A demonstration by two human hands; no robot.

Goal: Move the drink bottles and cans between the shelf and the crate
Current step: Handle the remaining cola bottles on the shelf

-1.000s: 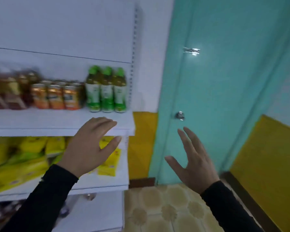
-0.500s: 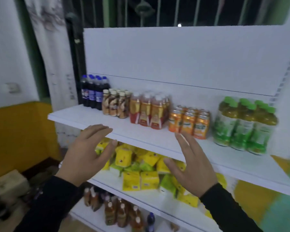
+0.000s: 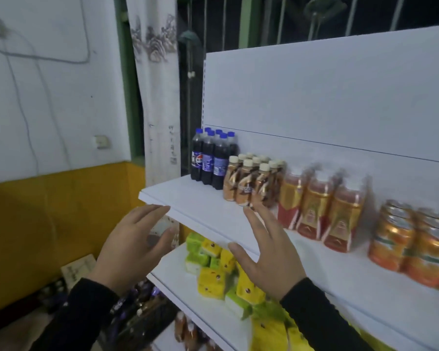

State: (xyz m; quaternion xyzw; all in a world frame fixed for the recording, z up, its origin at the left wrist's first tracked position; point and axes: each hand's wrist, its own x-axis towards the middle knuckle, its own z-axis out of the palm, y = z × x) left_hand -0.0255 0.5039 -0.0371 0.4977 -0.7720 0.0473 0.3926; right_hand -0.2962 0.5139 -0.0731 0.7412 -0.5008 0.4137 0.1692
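Hovering in front of the white top shelf (image 3: 213,211), both hands hold nothing w/ fingers straight & spread. Left hand (image 3: 132,247) sits lower centre-left, fingertips just past the shelf's left front corner, off the board. Right hand (image 3: 269,254) is at centre, fingertips near the front edge just below the brown milk-tea bottles (image 3: 249,183); can't tell if it touches the board. Drinks stand in a row along the shelf's back, left to right: cola bottles (image 3: 211,158) w/ blue caps nearest the left end, then the brown bottles, red-yellow tea bottles (image 3: 319,214), orange cans (image 3: 411,247) at frame right, blurred. Bare strip of board runs along the front edge ahead of the row, widest by the left corner. Lower shelf (image 3: 178,269) carries yellow & green packs (image 3: 213,272), close under both wrists. Dark bottles (image 3: 137,307) sit low at bottom left, blurred. Crate not in view. Left of the shelf end: yellow-white wall (image 3: 48,148), curtain (image 3: 157,97).
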